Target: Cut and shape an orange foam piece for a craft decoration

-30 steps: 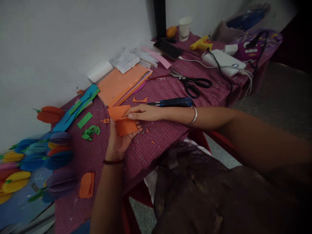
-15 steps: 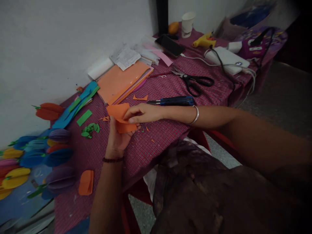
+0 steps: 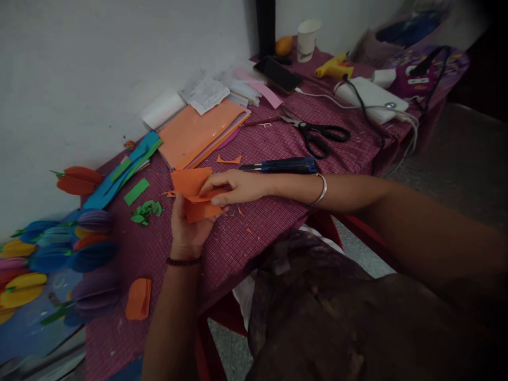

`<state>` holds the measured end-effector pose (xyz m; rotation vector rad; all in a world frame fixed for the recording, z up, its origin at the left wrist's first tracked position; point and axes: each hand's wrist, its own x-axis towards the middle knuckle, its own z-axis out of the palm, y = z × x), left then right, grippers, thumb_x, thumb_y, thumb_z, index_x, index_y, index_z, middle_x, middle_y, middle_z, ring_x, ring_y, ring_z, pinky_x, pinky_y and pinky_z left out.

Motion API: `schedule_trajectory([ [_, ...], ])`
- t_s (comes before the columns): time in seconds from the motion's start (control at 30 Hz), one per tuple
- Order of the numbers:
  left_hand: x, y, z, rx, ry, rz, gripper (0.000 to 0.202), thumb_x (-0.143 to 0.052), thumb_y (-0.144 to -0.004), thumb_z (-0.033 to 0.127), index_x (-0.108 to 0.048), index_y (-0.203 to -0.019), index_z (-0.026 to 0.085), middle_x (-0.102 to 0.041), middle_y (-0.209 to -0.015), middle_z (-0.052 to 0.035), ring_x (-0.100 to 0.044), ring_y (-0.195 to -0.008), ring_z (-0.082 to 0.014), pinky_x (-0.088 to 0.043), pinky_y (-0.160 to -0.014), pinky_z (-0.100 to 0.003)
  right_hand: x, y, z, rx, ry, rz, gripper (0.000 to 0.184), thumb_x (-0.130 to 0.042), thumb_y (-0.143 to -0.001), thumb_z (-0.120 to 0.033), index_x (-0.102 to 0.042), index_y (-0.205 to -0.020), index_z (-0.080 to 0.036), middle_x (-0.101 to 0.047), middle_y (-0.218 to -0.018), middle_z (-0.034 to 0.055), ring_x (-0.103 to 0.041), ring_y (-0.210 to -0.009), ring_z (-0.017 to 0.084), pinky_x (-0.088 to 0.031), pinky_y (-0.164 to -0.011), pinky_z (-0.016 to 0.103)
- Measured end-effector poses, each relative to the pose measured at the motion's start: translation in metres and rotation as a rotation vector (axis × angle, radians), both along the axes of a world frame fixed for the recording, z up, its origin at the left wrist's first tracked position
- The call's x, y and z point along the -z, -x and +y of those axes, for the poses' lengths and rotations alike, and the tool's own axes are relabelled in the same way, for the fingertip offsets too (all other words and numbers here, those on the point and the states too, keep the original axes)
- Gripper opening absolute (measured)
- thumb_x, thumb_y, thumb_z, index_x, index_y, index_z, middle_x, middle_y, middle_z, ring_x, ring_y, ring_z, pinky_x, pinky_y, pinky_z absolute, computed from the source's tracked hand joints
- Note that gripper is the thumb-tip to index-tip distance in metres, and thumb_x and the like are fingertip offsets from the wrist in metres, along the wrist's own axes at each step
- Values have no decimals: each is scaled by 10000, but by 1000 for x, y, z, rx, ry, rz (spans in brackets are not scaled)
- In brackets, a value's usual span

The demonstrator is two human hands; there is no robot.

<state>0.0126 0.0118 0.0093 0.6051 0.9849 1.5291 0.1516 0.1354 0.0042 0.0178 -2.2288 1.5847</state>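
Note:
A folded piece of orange paper [image 3: 192, 180] is held between both hands over the table. My left hand [image 3: 188, 227] is closed around it from below, thumb at its left edge and fingers behind it. From the right, my right hand [image 3: 238, 188] pinches the paper along its crease with thumb and fingers. Orange scraps [image 3: 170, 194] lie just left of the paper, and another orange offcut [image 3: 229, 159] lies beyond it. A blue utility knife [image 3: 288, 165] rests behind my right wrist. A stack of cut orange pieces [image 3: 138, 299] sits left of my left forearm.
Black-handled scissors [image 3: 317, 135] lie past the knife. Orange sheets [image 3: 198, 132] are stacked near the wall. Green cut leaves [image 3: 146, 211] and several colourful paper pumpkins [image 3: 95, 248] are at the left. A phone [image 3: 278, 74], a paper cup [image 3: 307, 39] and a white power bank [image 3: 371, 99] stand farther back.
The orange paper has opened slightly wider at its fold, its lower flap now dropping a little. Both hands keep hold of it, with the left shifted slightly left.

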Motion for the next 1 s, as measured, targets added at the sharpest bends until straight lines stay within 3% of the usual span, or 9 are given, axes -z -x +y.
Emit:
schedule_trajectory([
  [0.2, 2, 2, 0, 36, -3, -30, 473, -488, -936, 554, -647, -1227, 217, -715, -1176, -81, -706, -857, -227, -608, -748, -395, 1, -1, 1, -60, 109, -29, 243, -549, -948, -248, -571, -1111, -68, -631, -871, 28, -588, -718, 88, -505, -688, 228],
  [0.37, 3, 2, 1, 30, -30, -33, 485, -458, -947, 562, -666, -1194, 200, -703, -1204, -95, -698, -937, -236, -606, -755, -377, 1, -1, 3, -63, 73, -41, 235, -523, -955, -234, -574, -1106, -61, -620, -818, 16, -583, -696, 89, -506, -684, 228],
  [0.47, 2, 1, 2, 53, -33, -49, 492, -381, -986, 539, -670, -1188, 196, -693, -1231, -83, -679, -1018, -242, -603, -777, -374, 2, 0, 4, -59, 58, -47, 231, -531, -953, -235, -581, -1099, -62, -616, -838, 20, -583, -685, 88, -510, -663, 224],
  [0.73, 6, -1, 1, -44, -26, -6, 381, -486, -963, 476, -661, -1214, 248, -697, -1238, -73, -669, -1087, -250, -606, -765, -340, 5, 2, 1, -23, -18, -43, 240, -582, -906, -215, -600, -1103, -80, -637, -1049, 70, -600, -790, 98, -521, -707, 221],
  [0.83, 6, -1, 1, -36, -16, 14, 347, -479, -969, 438, -677, -1174, 240, -692, -1250, -70, -672, -1074, -244, -608, -762, -335, 4, 2, -1, 13, -70, -26, 183, -581, -902, -206, -599, -1042, -90, -632, -980, 49, -573, -799, 104, -485, -715, 221],
  [0.93, 4, -2, 2, 2, -18, 22, 385, -476, -962, 478, -663, -1200, 238, -666, -1296, -83, -662, -1100, -262, -612, -762, -353, 2, 1, -4, 87, -153, 3, 89, -545, -915, -194, -558, -869, -119, -563, -817, 2, -500, -739, 96, -421, -691, 219],
  [1.0, 2, -2, 2, 10, -12, 12, 464, -467, -947, 558, -646, -1230, 237, -650, -1318, -97, -655, -1118, -285, -617, -761, -378, 2, 1, -5, 144, -226, 17, 169, -521, -920, -186, -487, -759, -148, -478, -735, -23, -442, -702, 92, -379, -675, 221],
])
